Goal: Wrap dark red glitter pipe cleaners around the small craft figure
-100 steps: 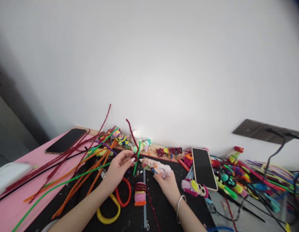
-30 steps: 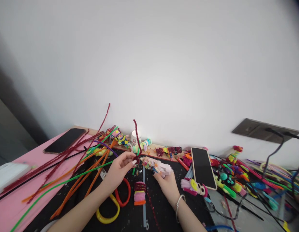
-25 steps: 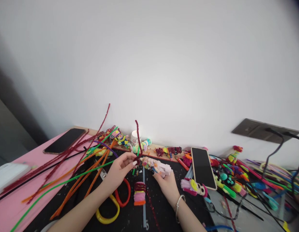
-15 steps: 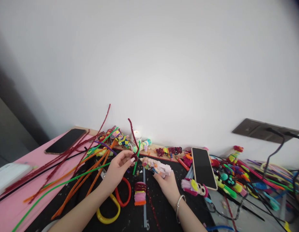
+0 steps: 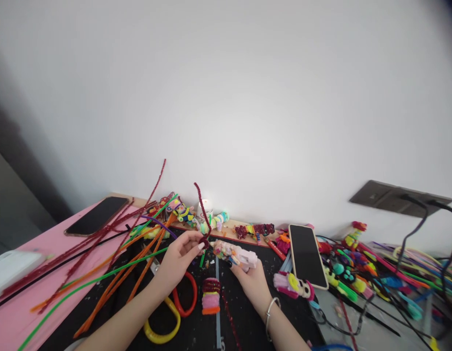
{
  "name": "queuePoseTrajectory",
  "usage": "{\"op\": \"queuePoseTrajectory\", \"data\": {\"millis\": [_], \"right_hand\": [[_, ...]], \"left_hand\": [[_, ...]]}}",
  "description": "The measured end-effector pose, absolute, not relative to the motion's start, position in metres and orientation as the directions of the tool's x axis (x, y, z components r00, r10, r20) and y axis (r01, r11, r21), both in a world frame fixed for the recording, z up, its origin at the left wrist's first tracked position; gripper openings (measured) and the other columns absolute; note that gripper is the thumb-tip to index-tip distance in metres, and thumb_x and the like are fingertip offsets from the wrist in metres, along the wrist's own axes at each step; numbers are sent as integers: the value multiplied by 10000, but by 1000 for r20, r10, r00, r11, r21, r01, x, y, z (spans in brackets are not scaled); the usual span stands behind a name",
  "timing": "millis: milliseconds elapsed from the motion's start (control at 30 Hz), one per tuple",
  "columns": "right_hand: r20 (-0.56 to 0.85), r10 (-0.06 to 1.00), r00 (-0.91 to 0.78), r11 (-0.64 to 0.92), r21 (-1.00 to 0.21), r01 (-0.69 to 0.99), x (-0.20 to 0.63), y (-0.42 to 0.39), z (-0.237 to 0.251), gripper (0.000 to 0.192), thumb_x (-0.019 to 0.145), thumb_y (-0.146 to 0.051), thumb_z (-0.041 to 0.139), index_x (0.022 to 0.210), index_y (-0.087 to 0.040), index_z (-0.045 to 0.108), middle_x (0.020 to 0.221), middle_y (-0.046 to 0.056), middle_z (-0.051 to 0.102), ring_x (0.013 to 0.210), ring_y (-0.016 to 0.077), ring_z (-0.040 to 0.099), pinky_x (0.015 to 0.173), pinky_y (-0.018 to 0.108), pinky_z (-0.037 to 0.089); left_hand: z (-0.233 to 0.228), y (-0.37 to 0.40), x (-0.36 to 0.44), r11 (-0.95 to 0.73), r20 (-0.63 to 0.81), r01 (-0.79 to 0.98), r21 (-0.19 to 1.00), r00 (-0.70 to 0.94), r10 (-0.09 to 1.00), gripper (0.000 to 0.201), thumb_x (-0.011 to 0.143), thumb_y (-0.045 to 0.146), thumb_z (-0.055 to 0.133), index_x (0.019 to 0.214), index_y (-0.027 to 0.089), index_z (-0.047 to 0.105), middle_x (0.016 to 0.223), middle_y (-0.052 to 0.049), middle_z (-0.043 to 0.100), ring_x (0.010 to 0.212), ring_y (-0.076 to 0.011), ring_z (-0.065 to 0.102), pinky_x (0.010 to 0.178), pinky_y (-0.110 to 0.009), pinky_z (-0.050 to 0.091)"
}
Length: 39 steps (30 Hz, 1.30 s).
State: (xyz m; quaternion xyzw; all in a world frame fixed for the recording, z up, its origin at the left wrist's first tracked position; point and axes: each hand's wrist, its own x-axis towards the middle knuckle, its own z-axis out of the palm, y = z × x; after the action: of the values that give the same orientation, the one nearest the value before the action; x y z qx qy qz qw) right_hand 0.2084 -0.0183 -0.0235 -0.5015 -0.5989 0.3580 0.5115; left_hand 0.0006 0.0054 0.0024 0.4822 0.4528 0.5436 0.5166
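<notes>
My left hand (image 5: 181, 254) pinches a dark red pipe cleaner (image 5: 201, 202) between thumb and fingers. Its lower end is curled into a small coil, while the long tail stands up above. My right hand (image 5: 250, 278) is closed around a pale pink glue gun (image 5: 236, 254) with coloured bits stuck on its front. The nozzle points left, right by the coil; whether they touch I cannot tell. Below the hands lies a striped roll of wound pipe cleaner (image 5: 211, 296) in dark red, yellow, pink and orange. Scissors (image 5: 163, 319) with yellow and red handles lie partly under my left forearm.
Long red, orange and green pipe cleaners (image 5: 105, 287) spread across the left side. A phone (image 5: 97, 216) lies on the pink surface; another phone (image 5: 308, 256) leans at right beside a pipe-cleaner doll (image 5: 292, 285). Cables (image 5: 404, 246) hang from a wall socket (image 5: 397, 197).
Both hands keep nearly the same pose, with the pipe cleaner and glue gun still held. The whole view has shifted slightly.
</notes>
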Motion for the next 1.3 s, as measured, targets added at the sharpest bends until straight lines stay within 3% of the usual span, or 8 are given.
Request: {"op": "queuePoseTrajectory", "data": {"millis": [233, 1300], "right_hand": [[237, 971, 32, 231, -965, 123, 206, -17, -24, 188, 722, -195, 706, 899, -206, 770, 948, 73, 822, 869, 278, 783, 807, 380, 627], [244, 969, 32, 235, -956, 178, 208, -17, -22, 243, 734, -270, 716, 946, -171, 779, 1003, 117, 814, 910, 285, 774, 862, 403, 611]], "left_hand": [[0, 5, 0, -39, 48, -129, 991, 68, 997, 272, 671, 355, 757, 861, 187, 658, 818, -24, 677, 809, -209, 646, 752, -344, 576], [0, 5, 1, -45, 54, -89, 995, 101, 993, 267, 693, 373, 732, 872, 193, 651, 807, -19, 654, 785, -203, 629, 750, -341, 561]]}}
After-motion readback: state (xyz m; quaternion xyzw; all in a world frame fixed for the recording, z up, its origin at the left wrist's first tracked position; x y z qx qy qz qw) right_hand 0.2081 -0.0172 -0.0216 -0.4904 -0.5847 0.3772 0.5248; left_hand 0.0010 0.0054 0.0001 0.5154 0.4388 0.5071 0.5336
